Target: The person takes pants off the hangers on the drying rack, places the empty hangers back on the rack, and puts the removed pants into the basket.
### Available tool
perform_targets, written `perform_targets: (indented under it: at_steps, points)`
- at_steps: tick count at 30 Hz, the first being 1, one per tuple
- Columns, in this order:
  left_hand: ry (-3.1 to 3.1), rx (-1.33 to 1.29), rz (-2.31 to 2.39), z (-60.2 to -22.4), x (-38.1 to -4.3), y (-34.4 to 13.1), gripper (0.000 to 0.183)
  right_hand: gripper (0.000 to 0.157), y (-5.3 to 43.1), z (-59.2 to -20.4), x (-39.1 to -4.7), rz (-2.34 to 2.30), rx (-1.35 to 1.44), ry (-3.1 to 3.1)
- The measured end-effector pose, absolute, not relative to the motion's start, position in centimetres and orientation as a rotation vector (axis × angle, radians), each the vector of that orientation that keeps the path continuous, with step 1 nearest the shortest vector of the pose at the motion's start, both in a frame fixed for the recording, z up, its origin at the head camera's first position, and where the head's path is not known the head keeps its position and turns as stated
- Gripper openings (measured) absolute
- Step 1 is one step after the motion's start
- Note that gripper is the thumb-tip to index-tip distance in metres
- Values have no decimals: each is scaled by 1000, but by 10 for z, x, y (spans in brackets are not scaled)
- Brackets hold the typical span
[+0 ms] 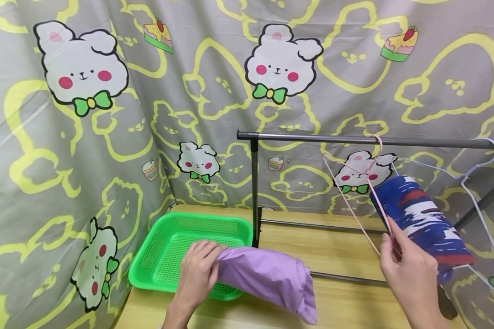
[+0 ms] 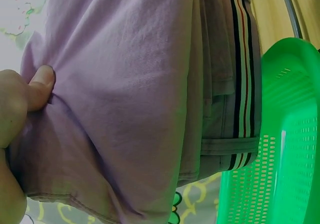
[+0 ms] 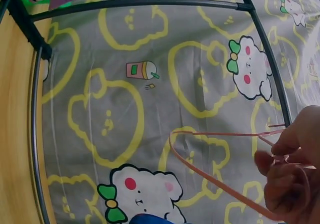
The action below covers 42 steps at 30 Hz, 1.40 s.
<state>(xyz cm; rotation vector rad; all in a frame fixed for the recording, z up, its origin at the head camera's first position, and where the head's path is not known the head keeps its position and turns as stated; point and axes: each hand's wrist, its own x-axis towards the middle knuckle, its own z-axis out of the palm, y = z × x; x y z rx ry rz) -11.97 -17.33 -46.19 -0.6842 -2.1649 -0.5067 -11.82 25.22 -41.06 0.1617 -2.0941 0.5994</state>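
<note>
My left hand (image 1: 199,269) grips one end of folded purple pants (image 1: 267,276), which stretch out to the right over the edge of the green basket (image 1: 189,294). A striped waistband (image 2: 245,74) with belt loops shows in the left wrist view, where my thumb presses on the fabric. On the right, my right hand (image 1: 409,269) pinches the side of a pink clothes hanger (image 1: 351,205) between thumb and fingers. The hanger's hook is at the dark rail (image 1: 313,138), and its frame is tilted. In the right wrist view the same hanger (image 3: 215,179) hangs bare.
Right of the pink hanger, a white hanger (image 1: 479,201) on the rail bears a folded blue, red and white cloth (image 1: 420,214). The rack's post (image 1: 254,187) stands beside the basket on the wooden table (image 1: 333,301). A patterned curtain (image 1: 214,55) closes off the back and left.
</note>
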Motion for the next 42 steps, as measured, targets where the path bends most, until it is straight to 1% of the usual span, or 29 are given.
perform_targets:
  at_steps: [5, 7, 9, 13, 16, 20, 25, 27, 33, 38, 42]
  points:
    - [-2206, -682, -504, -462, -118, -173, 30, 43, 245, -410, -108, 633, 173, -2079]
    - [-2210, -685, -505, -461, -119, -172, 31, 43, 239, -405, -102, 664, 177, -2048]
    - [-2207, -686, -510, -461, -119, -170, 32, 39, 229, -401, -97, 715, 204, -1981]
    - [-2199, -698, -507, -461, -120, -167, 31, 31, 203, -394, -90, 811, 418, -1837]
    - [-2200, -716, -502, -460, -120, -164, 29, 33, 186, -393, -90, 884, 631, -1831]
    - [-2213, -728, -498, -460, -119, -159, 26, 42, 171, -405, -90, 940, 797, -2025]
    - [-2214, -756, -468, -460, -119, -151, 25, 65, 158, -430, -91, 838, 818, -2334]
    - [-2211, -772, -457, -459, -119, -148, 25, 69, 152, -438, -91, 784, 815, -2426]
    - [-2186, -792, -451, -461, -119, -142, 24, 64, 139, -456, -94, 776, 885, -2512]
    - [-2169, -828, -457, -463, -120, -140, 22, 64, 137, -463, -99, 829, 968, -2486]
    - [-2202, -857, -485, -463, -119, -144, 21, 56, 133, -467, -105, 859, 1022, -2421]
